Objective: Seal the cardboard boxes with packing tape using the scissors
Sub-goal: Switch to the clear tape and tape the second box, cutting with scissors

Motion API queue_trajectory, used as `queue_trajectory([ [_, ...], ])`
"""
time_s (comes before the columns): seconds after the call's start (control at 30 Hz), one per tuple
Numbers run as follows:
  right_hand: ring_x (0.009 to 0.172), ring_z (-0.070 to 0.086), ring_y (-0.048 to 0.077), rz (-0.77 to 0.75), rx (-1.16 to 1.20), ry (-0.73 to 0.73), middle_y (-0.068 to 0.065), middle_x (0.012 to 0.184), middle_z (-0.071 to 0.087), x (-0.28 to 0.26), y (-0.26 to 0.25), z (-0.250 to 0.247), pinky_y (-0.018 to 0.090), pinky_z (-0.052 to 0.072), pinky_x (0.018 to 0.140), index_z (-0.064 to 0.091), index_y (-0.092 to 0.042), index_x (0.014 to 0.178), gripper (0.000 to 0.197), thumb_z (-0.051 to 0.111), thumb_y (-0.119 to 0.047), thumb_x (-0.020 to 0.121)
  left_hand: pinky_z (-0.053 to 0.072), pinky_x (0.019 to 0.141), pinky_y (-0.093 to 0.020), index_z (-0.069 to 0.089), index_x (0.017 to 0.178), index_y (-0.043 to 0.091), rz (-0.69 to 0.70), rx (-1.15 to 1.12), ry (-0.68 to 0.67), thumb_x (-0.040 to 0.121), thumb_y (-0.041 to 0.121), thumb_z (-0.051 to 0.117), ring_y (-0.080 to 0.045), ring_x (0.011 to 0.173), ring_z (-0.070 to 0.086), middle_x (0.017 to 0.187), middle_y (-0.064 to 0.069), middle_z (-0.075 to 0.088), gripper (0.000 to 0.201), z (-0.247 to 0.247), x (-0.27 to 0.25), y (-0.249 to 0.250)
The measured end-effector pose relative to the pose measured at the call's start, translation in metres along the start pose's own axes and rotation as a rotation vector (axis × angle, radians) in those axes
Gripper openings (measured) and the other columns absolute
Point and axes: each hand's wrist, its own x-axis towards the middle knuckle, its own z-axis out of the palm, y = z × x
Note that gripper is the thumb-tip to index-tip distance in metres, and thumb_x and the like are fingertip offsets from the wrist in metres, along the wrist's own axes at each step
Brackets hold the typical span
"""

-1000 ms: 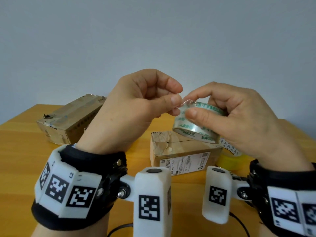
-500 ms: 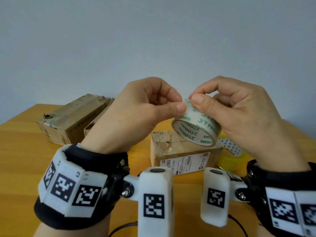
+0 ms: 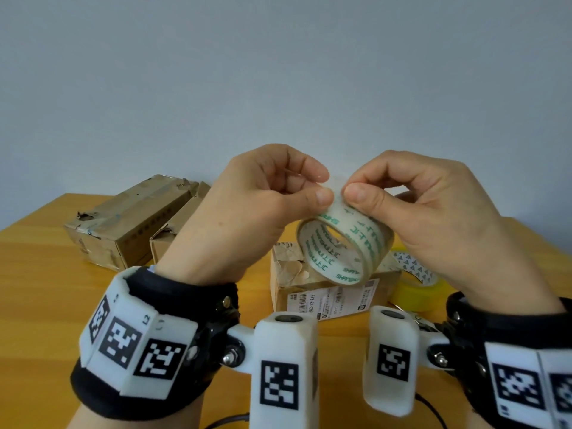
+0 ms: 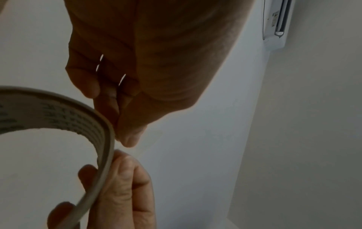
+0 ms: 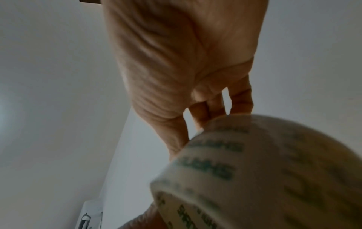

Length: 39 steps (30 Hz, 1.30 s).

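Roll of clear packing tape with green lettering (image 3: 345, 243) is held up above the small labelled cardboard box (image 3: 325, 289). Right hand (image 3: 433, 218) grips the roll to steady it; left hand (image 3: 247, 212) pinches at its top edge, probably to lift the free end.

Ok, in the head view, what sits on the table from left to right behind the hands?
Long cardboard box → smaller open box → labelled box → yellow tape roll.

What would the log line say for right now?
step: finding tape end | right hand: holds tape roll | left hand: pinches roll's top edge | box: on table, unsealed | scissors: not seen
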Motion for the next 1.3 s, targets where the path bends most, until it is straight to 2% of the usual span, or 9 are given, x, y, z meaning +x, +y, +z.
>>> queue_trajectory([
  [0.2, 0.078, 0.066, 0.009, 0.036, 0.042, -0.021, -0.009, 0.085, 0.071, 0.0, 0.0, 0.002, 0.035, 0.054, 0.07, 0.072, -0.027, 0.086, 0.008, 0.07, -0.024, 0.093, 0.049, 0.067, -0.022, 0.069, 0.086, 0.011, -0.031, -0.024, -0.011, 0.078, 0.009, 0.078, -0.011, 0.066, 0.063, 0.07, -0.003, 0.065, 0.012, 0.001, 0.001, 0.0],
  [0.4, 0.082, 0.068, 0.014, 0.076, 0.043, -0.023, -0.005, 0.087, 0.073, 0.001, 0.002, 0.003, 0.037, 0.056, 0.074, 0.071, -0.026, 0.087, 0.01, 0.066, -0.024, 0.096, 0.045, 0.062, -0.015, 0.068, 0.083, 0.009, -0.017, -0.025, -0.02, 0.085, 0.009, 0.071, -0.006, 0.06, 0.057, 0.073, -0.006, 0.069, 0.004, 0.001, 0.0, 0.001],
  [0.53, 0.093, 0.066, 0.008, -0.039, -0.059, 0.042, -0.012, 0.093, 0.069, 0.001, -0.003, 0.006, 0.025, 0.051, 0.074, 0.064, -0.034, 0.094, 0.016, 0.069, -0.019, 0.093, 0.044, 0.062, -0.015, 0.068, 0.084, 0.006, -0.009, -0.031, -0.002, 0.086, 0.006, 0.07, -0.005, 0.058, 0.056, 0.07, -0.005, 0.067, 0.003, 0.003, 0.0, 0.0],
  [0.67, 0.095, 0.066, 0.008, -0.152, -0.104, 0.108, -0.013, 0.092, 0.069, -0.001, -0.011, 0.007, 0.015, 0.048, 0.075, 0.07, -0.035, 0.088, 0.018, 0.076, -0.019, 0.087, 0.044, 0.06, -0.015, 0.068, 0.082, 0.006, 0.005, -0.011, 0.024, 0.086, 0.006, 0.07, -0.005, 0.057, 0.055, 0.069, -0.005, 0.067, 0.004, 0.005, 0.0, 0.001],
  [0.77, 0.092, 0.068, 0.005, -0.129, -0.073, 0.114, -0.014, 0.091, 0.071, -0.001, -0.014, 0.009, 0.015, 0.051, 0.074, 0.074, -0.038, 0.089, 0.012, 0.079, -0.027, 0.085, 0.049, 0.066, -0.026, 0.07, 0.081, 0.01, 0.028, 0.028, 0.031, 0.085, 0.009, 0.073, -0.013, 0.065, 0.061, 0.068, -0.006, 0.067, 0.006, 0.006, 0.0, 0.001],
  [0.83, 0.088, 0.068, 0.002, -0.096, -0.051, 0.122, -0.018, 0.091, 0.073, -0.001, -0.016, 0.009, 0.014, 0.052, 0.072, 0.075, -0.039, 0.087, 0.007, 0.079, -0.036, 0.081, 0.053, 0.069, -0.039, 0.071, 0.081, 0.011, 0.049, 0.056, 0.028, 0.084, 0.011, 0.075, -0.025, 0.068, 0.063, 0.072, -0.017, 0.067, 0.005, 0.007, -0.001, 0.003],
  [0.9, 0.083, 0.07, 0.002, -0.074, -0.042, 0.122, -0.021, 0.087, 0.073, -0.002, -0.018, 0.008, 0.014, 0.053, 0.07, 0.076, -0.039, 0.085, 0.007, 0.078, -0.042, 0.079, 0.057, 0.069, -0.041, 0.071, 0.083, 0.011, 0.071, 0.103, 0.018, 0.084, 0.013, 0.076, -0.029, 0.071, 0.069, 0.074, -0.016, 0.07, 0.005, 0.008, -0.003, 0.005],
  [1.07, 0.076, 0.07, 0.002, -0.051, -0.058, 0.151, -0.022, 0.079, 0.073, -0.003, -0.019, 0.009, 0.016, 0.054, 0.066, 0.077, -0.035, 0.079, 0.008, 0.076, -0.043, 0.082, 0.058, 0.064, -0.027, 0.073, 0.083, 0.017, 0.123, 0.265, 0.006, 0.084, 0.016, 0.076, -0.013, 0.068, 0.07, 0.072, -0.001, 0.072, 0.003, 0.011, -0.004, 0.009],
  [1.3, 0.076, 0.068, 0.003, -0.032, -0.157, 0.172, -0.02, 0.081, 0.072, -0.002, -0.012, 0.007, 0.016, 0.051, 0.064, 0.075, -0.031, 0.081, 0.012, 0.068, -0.033, 0.091, 0.051, 0.062, -0.015, 0.075, 0.081, 0.02, 0.111, 0.265, 0.018, 0.082, 0.014, 0.077, -0.005, 0.064, 0.066, 0.073, 0.001, 0.072, 0.007, 0.014, -0.004, 0.008],
])
